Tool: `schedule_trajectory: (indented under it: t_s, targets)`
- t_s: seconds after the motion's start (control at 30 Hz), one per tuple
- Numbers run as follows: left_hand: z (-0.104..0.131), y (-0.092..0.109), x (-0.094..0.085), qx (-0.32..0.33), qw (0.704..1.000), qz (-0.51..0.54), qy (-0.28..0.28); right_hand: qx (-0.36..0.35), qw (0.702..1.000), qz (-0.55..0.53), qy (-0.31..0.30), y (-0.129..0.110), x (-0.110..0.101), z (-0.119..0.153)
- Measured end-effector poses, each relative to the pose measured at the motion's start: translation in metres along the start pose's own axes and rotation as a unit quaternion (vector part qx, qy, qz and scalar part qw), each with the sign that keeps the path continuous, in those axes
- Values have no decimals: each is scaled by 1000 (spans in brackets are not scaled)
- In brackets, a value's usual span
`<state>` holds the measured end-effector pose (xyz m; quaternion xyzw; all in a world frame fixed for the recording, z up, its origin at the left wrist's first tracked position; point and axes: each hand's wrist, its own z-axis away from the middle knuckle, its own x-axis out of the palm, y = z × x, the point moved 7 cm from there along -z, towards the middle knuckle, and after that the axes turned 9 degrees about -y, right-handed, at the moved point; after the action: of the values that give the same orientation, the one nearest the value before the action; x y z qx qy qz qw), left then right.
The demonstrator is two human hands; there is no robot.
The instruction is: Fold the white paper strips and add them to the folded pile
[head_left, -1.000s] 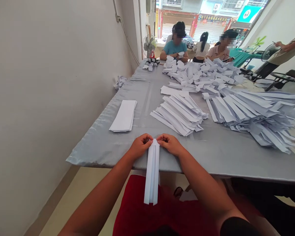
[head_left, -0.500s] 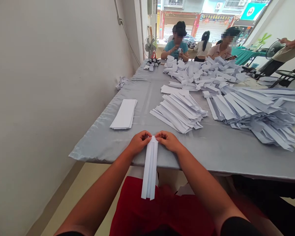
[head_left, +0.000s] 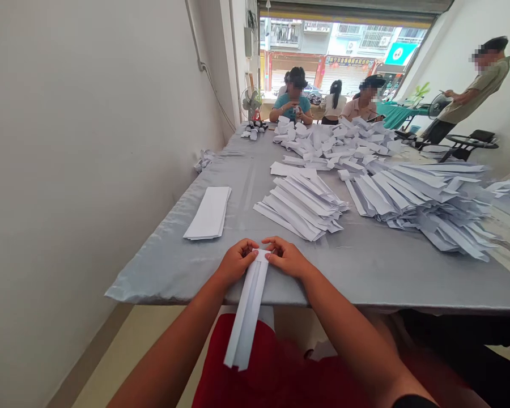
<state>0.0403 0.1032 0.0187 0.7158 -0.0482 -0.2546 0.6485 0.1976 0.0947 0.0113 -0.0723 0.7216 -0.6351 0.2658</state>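
A long white paper strip [head_left: 247, 317], its two side edges folded inward, hangs from the table edge over my lap, slanting to the lower left. At its top end a short flap is folded over. My left hand [head_left: 238, 259] pinches the left corner of that end. Across from it, the thumb of my right hand [head_left: 287, 258] presses on the right corner, while its index finger arches above the paper. A neat stack of flat paper strips [head_left: 208, 212] lies beyond my left hand. Past my right hand is a fanned pile of folded paper strips [head_left: 300, 207].
A grey cloth-covered table [head_left: 153, 255] carries a larger pile of folded strips [head_left: 416, 198] at right and a heap of folded paper pieces [head_left: 331, 141] farther back. Co-workers sit at the far end; another person [head_left: 471, 90] stands at right. A wall [head_left: 89, 170] runs along the left.
The strip's lower end has swung left and its top end now shows a folded-over flap. My right index finger has lifted from the paper. The view has tilted up slightly.
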Motion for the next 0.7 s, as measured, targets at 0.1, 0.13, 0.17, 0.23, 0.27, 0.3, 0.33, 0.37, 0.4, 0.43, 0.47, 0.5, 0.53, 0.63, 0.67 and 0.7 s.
schedule_trajectory:
  t_s: [0.1,0.13,0.17,0.23,0.27,0.3,0.33,0.37,0.4,0.43,0.47,0.5,0.53,0.63,0.67,0.7]
  targets:
    - [0,0,0,-2,1000,13,0,0,1000,19,-3,-2,2,1]
    - [0,0,1,-3,1000,18,0,1,1000,22,-2,-3,2,1]
    - [0,0,1,-3,1000,24,-1,3,1000,22,0,-3,2,1]
    - [-1,0,2,-6,999,38,-3,6,1000,14,0,-5,1,0]
    - [-2,0,3,-7,999,46,-3,7,1000,5,-1,-7,0,0]
    - [-2,-1,3,-8,998,54,-3,8,1000,-6,0,-10,-3,0]
    - [-3,-2,3,-9,998,63,-2,10,1000,-17,6,-13,-9,1]
    - [-4,-3,3,-10,997,72,1,14,999,-29,20,-17,-17,2]
    - [-4,-4,3,-10,997,81,6,20,998,-40,45,-20,-29,3]
    - [-4,-5,2,-10,996,89,11,29,995,-50,83,-23,-44,6]
    - [-4,-6,1,-10,995,95,15,40,987,-59,141,-27,-64,10]
    - [-4,-7,1,-11,995,100,18,46,975,-69,206,-30,-86,16]
    - [-4,-8,1,-12,994,104,18,42,957,-79,277,-35,-109,23]
    - [-4,-10,2,-12,994,111,16,-2,878,-91,470,-49,-170,46]
    - [-4,-10,2,-11,993,112,16,-14,855,-91,511,-52,-184,53]
    - [-5,-11,2,-10,993,114,17,-27,836,-90,541,-54,-196,58]
